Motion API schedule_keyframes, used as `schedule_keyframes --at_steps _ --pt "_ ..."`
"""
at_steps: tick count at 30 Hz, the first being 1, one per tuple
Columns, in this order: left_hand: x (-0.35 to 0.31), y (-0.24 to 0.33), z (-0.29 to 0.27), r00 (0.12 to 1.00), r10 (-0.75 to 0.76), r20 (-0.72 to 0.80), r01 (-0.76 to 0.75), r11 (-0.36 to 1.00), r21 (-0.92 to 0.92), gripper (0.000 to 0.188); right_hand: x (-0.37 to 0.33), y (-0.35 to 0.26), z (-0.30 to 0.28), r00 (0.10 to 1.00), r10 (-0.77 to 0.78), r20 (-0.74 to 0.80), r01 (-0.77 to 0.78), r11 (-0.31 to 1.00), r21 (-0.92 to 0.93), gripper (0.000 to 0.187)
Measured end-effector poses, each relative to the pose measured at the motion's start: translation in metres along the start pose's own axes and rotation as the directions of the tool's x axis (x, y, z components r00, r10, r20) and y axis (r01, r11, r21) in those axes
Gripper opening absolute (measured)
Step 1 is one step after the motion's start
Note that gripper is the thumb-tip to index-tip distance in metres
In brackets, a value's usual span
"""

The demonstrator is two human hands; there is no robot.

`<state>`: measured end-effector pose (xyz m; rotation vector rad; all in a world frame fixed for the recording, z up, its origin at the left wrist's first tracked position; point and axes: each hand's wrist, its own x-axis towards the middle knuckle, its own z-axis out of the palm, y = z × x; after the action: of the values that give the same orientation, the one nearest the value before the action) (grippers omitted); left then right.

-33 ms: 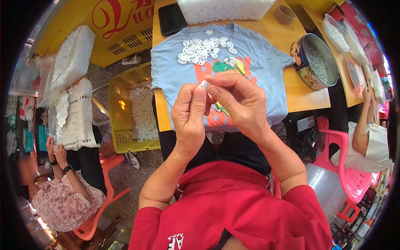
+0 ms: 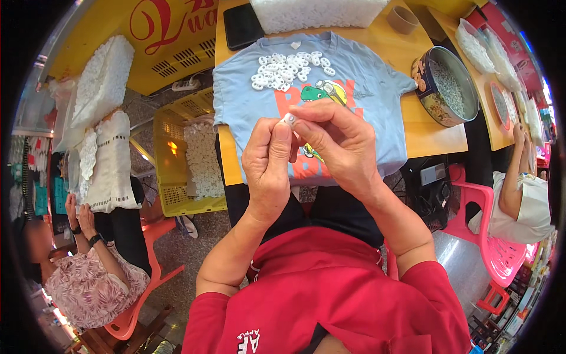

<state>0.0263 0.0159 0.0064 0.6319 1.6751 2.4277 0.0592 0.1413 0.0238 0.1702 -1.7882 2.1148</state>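
In front of my chest both hands pinch one small white plastic piece [image 2: 289, 119]. My left hand [image 2: 270, 156] grips its left side between thumb and forefinger. From the right, my right hand [image 2: 342, 141] closes thumb and fingertips on the same piece, beside a small grey spot on it; my fingers partly hide it. Beneath the hands a light blue T-shirt [image 2: 247, 112] with a dinosaur print lies spread over the table. On its upper part rests a loose pile of white oval plastic pieces with two holes each [image 2: 283, 71].
A round tin [image 2: 427, 97] of small metallic-looking parts stands right of the shirt. Behind it are a dark tablet-like slab [image 2: 243, 28], a bulging white bag [image 2: 318, 15] and a brown cup [image 2: 403, 20]. Left stands a yellow crate [image 2: 168, 138] holding white pieces. Co-workers sit either side.
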Motion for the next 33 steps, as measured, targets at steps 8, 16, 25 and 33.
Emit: schedule_keyframes --at_steps 8,16,25,33 --pt "0.004 -0.006 -0.007 0.990 0.090 0.112 -0.089 0.996 -0.008 0.015 -0.002 -0.006 0.000 0.984 0.175 -0.001 -0.172 0.965 0.196 0.023" --pt "0.005 -0.001 -0.011 0.962 -0.021 0.273 0.080 0.975 -0.205 0.061 -0.011 -0.013 0.001 0.904 0.391 0.169 -0.425 0.800 0.424 0.028" --pt "-0.009 0.005 -0.004 0.926 -0.029 0.377 0.099 0.981 -0.168 0.063 -0.029 -0.022 0.005 0.904 0.407 0.131 -0.417 0.773 0.477 0.023" --pt "-0.012 0.000 -0.005 0.942 -0.063 0.329 0.113 0.984 -0.135 0.074 -0.028 -0.022 0.006 0.885 0.440 0.152 -0.453 0.742 0.494 0.022"
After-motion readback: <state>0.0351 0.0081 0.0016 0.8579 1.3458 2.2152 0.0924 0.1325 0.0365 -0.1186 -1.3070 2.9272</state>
